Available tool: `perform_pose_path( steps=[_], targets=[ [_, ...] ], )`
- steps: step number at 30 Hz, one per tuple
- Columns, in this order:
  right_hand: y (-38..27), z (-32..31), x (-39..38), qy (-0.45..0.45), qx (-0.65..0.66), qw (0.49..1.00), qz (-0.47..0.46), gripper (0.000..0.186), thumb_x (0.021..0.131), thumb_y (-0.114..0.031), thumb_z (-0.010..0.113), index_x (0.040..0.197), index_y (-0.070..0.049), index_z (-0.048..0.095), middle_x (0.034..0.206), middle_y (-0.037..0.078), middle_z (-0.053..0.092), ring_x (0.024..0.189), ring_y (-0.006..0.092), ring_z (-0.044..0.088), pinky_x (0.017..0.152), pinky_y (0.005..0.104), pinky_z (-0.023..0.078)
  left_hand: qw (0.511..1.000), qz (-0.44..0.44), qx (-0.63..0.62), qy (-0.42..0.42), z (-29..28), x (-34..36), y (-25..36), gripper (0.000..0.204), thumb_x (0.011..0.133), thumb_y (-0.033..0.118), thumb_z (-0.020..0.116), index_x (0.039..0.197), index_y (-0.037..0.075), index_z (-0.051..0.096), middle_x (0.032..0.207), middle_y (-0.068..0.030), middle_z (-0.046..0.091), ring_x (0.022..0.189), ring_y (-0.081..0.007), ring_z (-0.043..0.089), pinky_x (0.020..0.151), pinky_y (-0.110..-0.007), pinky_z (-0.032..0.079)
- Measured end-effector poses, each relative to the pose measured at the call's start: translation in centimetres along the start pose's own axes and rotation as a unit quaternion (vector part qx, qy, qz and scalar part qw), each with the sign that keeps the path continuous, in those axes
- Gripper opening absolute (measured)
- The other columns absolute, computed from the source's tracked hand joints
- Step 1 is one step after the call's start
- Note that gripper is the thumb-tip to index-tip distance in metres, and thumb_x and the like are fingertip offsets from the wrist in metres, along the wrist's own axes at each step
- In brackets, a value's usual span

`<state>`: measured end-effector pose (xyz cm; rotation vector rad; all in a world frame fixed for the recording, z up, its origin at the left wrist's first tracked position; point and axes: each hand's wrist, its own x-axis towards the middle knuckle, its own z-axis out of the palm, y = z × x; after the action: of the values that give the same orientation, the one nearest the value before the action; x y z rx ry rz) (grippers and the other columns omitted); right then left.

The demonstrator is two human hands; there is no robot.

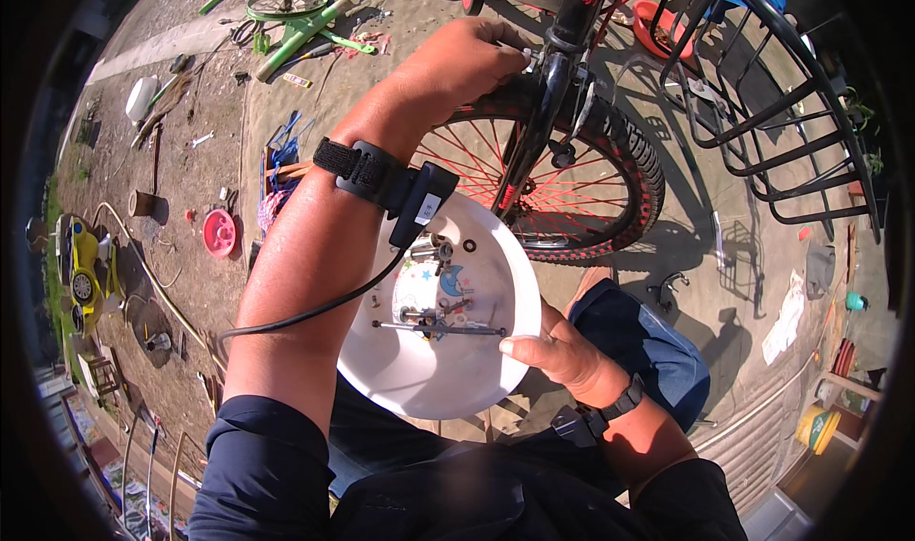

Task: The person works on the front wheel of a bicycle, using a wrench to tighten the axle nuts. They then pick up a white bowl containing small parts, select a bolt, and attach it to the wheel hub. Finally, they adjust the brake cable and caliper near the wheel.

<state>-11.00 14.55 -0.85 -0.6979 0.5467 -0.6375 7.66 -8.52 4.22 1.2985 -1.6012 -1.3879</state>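
Observation:
My left hand [474, 57] reaches forward to the bicycle's black front fork [539, 126], its fingers curled in against the brake parts beside the fork; what they pinch is hidden. My right hand [560, 355] grips the near right rim of a white plastic basin [448, 393], thumb over the edge. Inside the basin lie a long thin dark rod [438, 328], a black ring [469, 245] and several small metal bolts and fittings. Beyond it stands the bicycle's front wheel [620, 160], with red spokes and a knobbly black tyre. A brake arm [583, 107] shows on the fork's right side.
A black wire basket [772, 117] and a red bowl [662, 28] are at the far right. Green bicycle parts [303, 40] lie far left. A pink dish [219, 233], a hose [157, 284] and a yellow toy car [84, 265] are on the left ground.

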Motion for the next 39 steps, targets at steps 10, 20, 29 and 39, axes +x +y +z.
perform_pose_path(
  steps=[10,20,29,39],
  targets=[
    [-0.3,0.2,-0.1,0.012,-0.002,1.000,0.010,0.086,0.081,-0.027,0.065,0.153,0.001,0.026,0.147,0.017,0.047,0.136,0.0268,0.046,0.114,0.0421,0.034,0.998,-0.020,-0.036,0.036,0.4,0.0,0.3,0.035,0.097,0.029,0.064,0.109,-0.003,0.066,0.072,0.0011,0.057,0.065,-0.0069,0.052,0.060,-0.023,0.046],
    [-0.6,0.3,-0.1,0.012,0.005,1.000,0.009,0.088,0.081,-0.028,0.067,0.153,0.001,0.025,0.147,0.016,0.047,0.135,0.0263,0.046,0.113,0.0415,0.035,0.997,-0.056,0.037,0.031,0.3,-1.0,1.5,0.042,0.097,0.036,0.064,0.109,-0.004,0.067,0.087,-0.0056,0.069,0.075,-0.0095,0.060,0.070,-0.027,0.051],
    [-0.5,0.4,0.1,0.003,0.007,1.000,0.002,0.089,0.081,-0.030,0.067,0.153,0.001,0.025,0.146,0.017,0.047,0.135,0.0269,0.046,0.114,0.0414,0.035,0.993,0.037,0.093,0.054,-0.5,0.3,-1.1,0.038,0.095,0.037,0.065,0.105,0.001,0.070,0.073,-0.0063,0.067,0.060,-0.0109,0.060,0.056,-0.029,0.050],
    [-0.6,0.4,0.2,-0.007,0.002,1.000,0.003,0.088,0.082,-0.026,0.065,0.154,0.001,0.022,0.148,0.017,0.044,0.136,0.0272,0.044,0.114,0.0421,0.033,1.000,0.010,-0.014,0.005,0.1,0.3,-0.5,0.041,0.097,0.038,0.061,0.105,-0.001,0.070,0.079,-0.0080,0.069,0.067,-0.0124,0.063,0.060,-0.031,0.052]
  ],
)
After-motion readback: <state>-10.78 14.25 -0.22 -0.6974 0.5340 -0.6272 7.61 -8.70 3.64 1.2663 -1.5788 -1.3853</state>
